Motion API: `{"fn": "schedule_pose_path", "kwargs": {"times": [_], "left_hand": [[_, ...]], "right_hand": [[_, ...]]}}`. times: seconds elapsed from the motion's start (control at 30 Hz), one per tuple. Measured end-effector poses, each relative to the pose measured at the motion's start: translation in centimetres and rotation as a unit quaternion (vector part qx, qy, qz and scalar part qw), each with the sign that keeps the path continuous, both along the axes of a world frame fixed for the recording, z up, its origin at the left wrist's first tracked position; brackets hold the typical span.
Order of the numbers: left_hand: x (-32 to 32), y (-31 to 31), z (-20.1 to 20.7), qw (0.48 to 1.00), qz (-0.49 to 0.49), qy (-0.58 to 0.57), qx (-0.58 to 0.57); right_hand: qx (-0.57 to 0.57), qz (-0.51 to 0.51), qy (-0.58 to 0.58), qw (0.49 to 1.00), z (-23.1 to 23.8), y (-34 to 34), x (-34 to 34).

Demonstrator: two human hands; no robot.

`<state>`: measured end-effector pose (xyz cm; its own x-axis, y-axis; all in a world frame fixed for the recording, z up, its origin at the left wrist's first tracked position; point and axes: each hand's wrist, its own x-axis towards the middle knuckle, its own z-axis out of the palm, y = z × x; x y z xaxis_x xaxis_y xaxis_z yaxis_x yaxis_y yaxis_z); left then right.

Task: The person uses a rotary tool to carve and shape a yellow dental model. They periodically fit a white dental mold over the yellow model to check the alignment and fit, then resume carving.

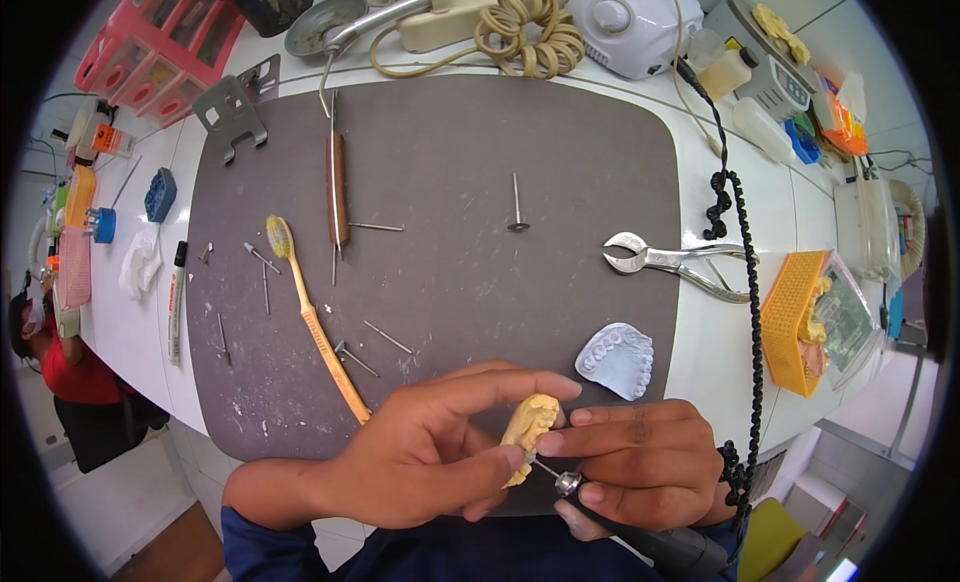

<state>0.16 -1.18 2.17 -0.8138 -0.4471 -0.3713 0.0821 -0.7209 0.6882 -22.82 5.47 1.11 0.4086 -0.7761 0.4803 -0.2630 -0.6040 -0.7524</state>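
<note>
A yellow dental cast point(531, 424) is pinched between the thumb and fingers of my left hand point(430, 447), close to my body at the mat's near edge. My right hand point(645, 452) grips a black rotary handpiece point(670, 544) with a shiny metal nose. The thin bur shaft point(545, 468) runs from that nose to the cast's lower side; my fingers and the cast hide its tip. Some right fingertips rest against the cast. Just beyond my right hand, a pale grey-white dental cast point(620, 362) lies on the grey mat point(450, 282).
On the mat lie a toothbrush point(310, 312), a wooden-handled carving knife point(338, 187), several loose burs point(388, 337) and an upright disc mandrel point(517, 207). Metal forceps point(680, 264) straddle its right edge. A black coiled cord point(750, 312) hangs beside a yellow basket point(793, 322). Another person point(75, 357) is far left.
</note>
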Motion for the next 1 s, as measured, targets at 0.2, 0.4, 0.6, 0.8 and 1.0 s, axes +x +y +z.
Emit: {"fn": "schedule_pose_path", "kwargs": {"times": [0.2,0.4,0.6,0.8,1.0], "left_hand": [[0.26,-0.07,-0.21,1.0,-0.017,0.001,0.01],[0.11,-0.11,0.02,1.0,-0.011,-0.015,0.002],[0.01,-0.06,0.08,1.0,-0.002,-0.016,-0.006],[0.07,-0.04,-0.01,1.0,-0.003,-0.017,-0.016],[0.04,-0.08,-0.03,1.0,-0.002,-0.017,-0.017]], "right_hand": [[-0.016,-0.008,-0.024,1.0,-0.08,-0.18,0.42],[-0.036,0.005,0.009,0.999,-0.05,-0.4,0.29],[-0.037,-0.003,0.011,0.999,0.03,-0.4,0.37],[-0.033,-0.003,0.01,0.999,0.03,-0.41,0.34],[-0.036,-0.003,0.015,0.999,0.04,-0.4,0.37]]}}
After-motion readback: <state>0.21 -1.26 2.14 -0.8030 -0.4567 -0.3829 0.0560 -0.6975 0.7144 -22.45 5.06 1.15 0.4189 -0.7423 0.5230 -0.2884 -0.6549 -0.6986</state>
